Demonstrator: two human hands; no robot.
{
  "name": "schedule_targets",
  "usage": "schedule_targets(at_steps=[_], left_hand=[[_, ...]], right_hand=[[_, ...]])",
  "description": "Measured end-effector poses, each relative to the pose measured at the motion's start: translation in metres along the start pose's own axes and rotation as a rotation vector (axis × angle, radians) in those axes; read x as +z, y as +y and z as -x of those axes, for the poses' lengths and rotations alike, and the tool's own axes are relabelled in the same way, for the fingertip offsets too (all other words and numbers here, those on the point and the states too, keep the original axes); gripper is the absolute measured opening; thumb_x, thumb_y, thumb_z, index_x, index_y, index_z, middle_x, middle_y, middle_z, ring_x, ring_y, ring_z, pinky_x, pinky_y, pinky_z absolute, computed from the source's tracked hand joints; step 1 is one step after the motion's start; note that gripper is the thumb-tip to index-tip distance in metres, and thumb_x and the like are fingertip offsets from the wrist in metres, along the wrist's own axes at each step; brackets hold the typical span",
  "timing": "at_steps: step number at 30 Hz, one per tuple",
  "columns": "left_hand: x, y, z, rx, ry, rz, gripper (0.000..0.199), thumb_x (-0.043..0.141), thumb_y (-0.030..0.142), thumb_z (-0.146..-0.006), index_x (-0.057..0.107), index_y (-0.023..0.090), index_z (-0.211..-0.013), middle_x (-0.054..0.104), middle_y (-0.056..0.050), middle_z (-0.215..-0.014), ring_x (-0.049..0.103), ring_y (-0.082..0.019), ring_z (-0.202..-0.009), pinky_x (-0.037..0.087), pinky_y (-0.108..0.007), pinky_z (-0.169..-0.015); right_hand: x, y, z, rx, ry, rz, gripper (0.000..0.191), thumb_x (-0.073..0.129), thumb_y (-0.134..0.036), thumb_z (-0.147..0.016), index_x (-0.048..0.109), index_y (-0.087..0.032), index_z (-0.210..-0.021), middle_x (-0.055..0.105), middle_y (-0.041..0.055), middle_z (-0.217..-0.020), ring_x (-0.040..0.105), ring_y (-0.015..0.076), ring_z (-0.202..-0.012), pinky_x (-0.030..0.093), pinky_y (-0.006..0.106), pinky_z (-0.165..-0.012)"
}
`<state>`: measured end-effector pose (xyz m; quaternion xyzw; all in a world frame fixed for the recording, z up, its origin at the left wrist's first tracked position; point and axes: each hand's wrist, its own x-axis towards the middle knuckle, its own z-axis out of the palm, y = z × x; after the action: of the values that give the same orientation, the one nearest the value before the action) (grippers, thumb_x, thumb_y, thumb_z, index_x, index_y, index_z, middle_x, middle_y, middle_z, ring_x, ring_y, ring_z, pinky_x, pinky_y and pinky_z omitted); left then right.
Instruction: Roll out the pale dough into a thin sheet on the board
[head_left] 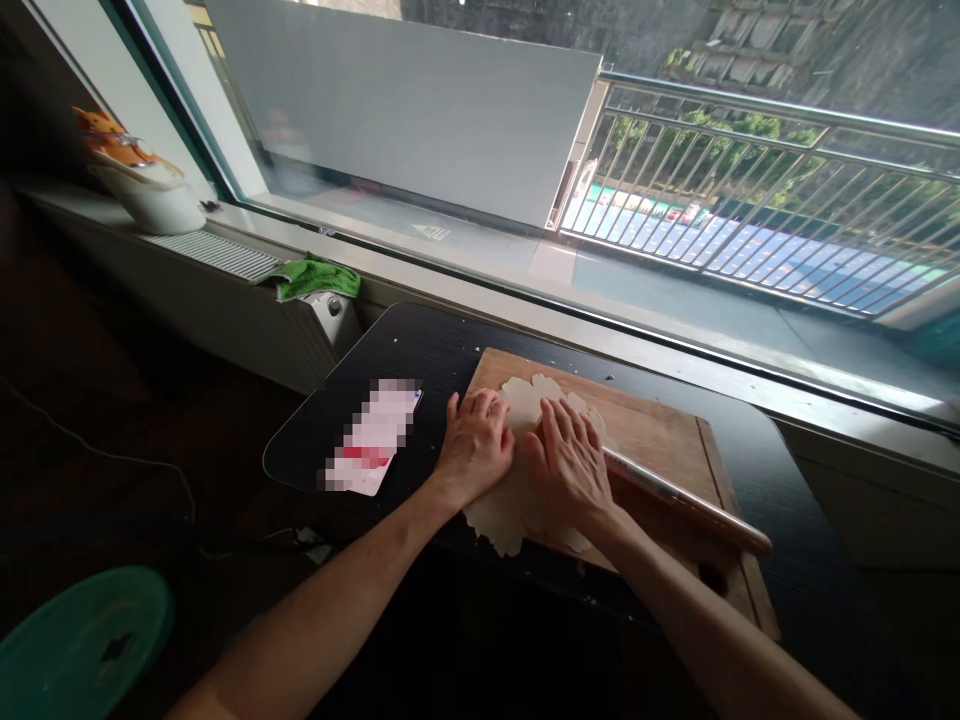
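Note:
A thin, ragged-edged sheet of pale dough [495,515] lies on a wooden cutting board [652,415], its near edge reaching the board's front side. My left hand [478,447] rests at the left edge of the dough, fingers bent and slightly apart. Flat on the dough's right part is my right hand [571,462], with its fingers stretched out; it covers some of the sheet. Just right of that hand, a rolling pin [686,500] lies slanted across the board, in neither hand.
The board sits on a dark table [427,340] by a window. Left of it lies a phone [375,435], its screen blurred out. A green cloth [319,278] and a white bucket [154,190] rest on the radiator [247,300]. A green round stool or basin [82,640] stands lower left.

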<state>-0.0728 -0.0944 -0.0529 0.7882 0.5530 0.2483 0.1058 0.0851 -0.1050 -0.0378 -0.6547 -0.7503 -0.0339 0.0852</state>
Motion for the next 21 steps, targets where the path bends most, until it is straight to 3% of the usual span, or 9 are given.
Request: schedule_targets(at_steps=[2,7,10,13,15,19,21], left_hand=[[0.000,0.000,0.000,0.007,0.003,-0.008,0.026,0.054,0.020,-0.090,0.059,0.023,-0.116,0.058,-0.011,-0.134,0.048,-0.026,-0.132,0.024,-0.053,-0.119],[-0.002,0.001,-0.001,-0.006,-0.005,-0.013,0.026,0.053,0.022,-0.092,0.059,0.023,-0.117,0.058,-0.011,-0.134,0.048,-0.026,-0.132,0.022,-0.052,-0.119],[-0.003,0.001,-0.001,-0.012,-0.020,0.000,0.027,0.053,0.021,-0.091,0.059,0.023,-0.118,0.058,-0.010,-0.134,0.048,-0.026,-0.132,0.022,-0.053,-0.119],[-0.003,0.001,-0.001,-0.014,-0.028,0.013,0.028,0.053,0.021,-0.091,0.060,0.023,-0.118,0.058,-0.011,-0.134,0.047,-0.027,-0.132,0.023,-0.053,-0.119],[-0.003,0.001,-0.001,-0.011,-0.020,0.016,0.028,0.053,0.021,-0.091,0.060,0.023,-0.119,0.057,-0.011,-0.135,0.047,-0.027,-0.133,0.024,-0.053,-0.119],[-0.001,0.000,-0.001,-0.006,0.003,0.021,0.028,0.054,0.022,-0.091,0.059,0.022,-0.118,0.058,-0.010,-0.133,0.049,-0.027,-0.131,0.023,-0.053,-0.119],[-0.001,0.000,-0.001,-0.008,0.007,0.026,0.027,0.054,0.022,-0.090,0.059,0.022,-0.117,0.058,-0.010,-0.133,0.049,-0.026,-0.130,0.023,-0.053,-0.119]], right_hand=[[0.000,0.001,-0.006,0.056,-0.005,-0.009,0.058,0.024,-0.040,-0.102,0.043,-0.014,-0.151,0.046,0.0131,-0.156,0.030,0.0254,-0.149,0.018,0.043,-0.122],[-0.017,0.028,-0.069,0.340,-0.148,-0.080,0.060,0.019,-0.045,-0.102,0.054,-0.013,-0.139,0.045,0.0155,-0.154,0.032,0.0318,-0.146,0.029,0.051,-0.116],[-0.022,0.027,-0.060,0.235,-0.232,-0.081,0.055,0.019,-0.043,-0.102,0.061,-0.020,-0.130,0.049,0.0110,-0.151,0.034,0.0297,-0.145,0.031,0.051,-0.114],[-0.020,0.019,-0.038,0.113,-0.271,-0.072,0.052,0.020,-0.042,-0.102,0.055,-0.027,-0.137,0.047,0.0042,-0.154,0.034,0.0251,-0.146,0.032,0.047,-0.115],[-0.019,0.020,-0.043,0.134,-0.246,-0.026,0.053,0.020,-0.043,-0.102,0.051,-0.028,-0.142,0.044,0.0044,-0.156,0.032,0.0249,-0.147,0.031,0.046,-0.116],[-0.019,0.029,-0.078,0.272,-0.236,0.037,0.055,0.022,-0.044,-0.102,0.055,-0.019,-0.138,0.041,0.0147,-0.156,0.032,0.0323,-0.145,0.033,0.052,-0.114],[-0.019,0.028,-0.076,0.265,-0.252,0.029,0.054,0.022,-0.044,-0.102,0.057,-0.019,-0.135,0.042,0.0148,-0.155,0.032,0.0332,-0.145,0.033,0.054,-0.113]])
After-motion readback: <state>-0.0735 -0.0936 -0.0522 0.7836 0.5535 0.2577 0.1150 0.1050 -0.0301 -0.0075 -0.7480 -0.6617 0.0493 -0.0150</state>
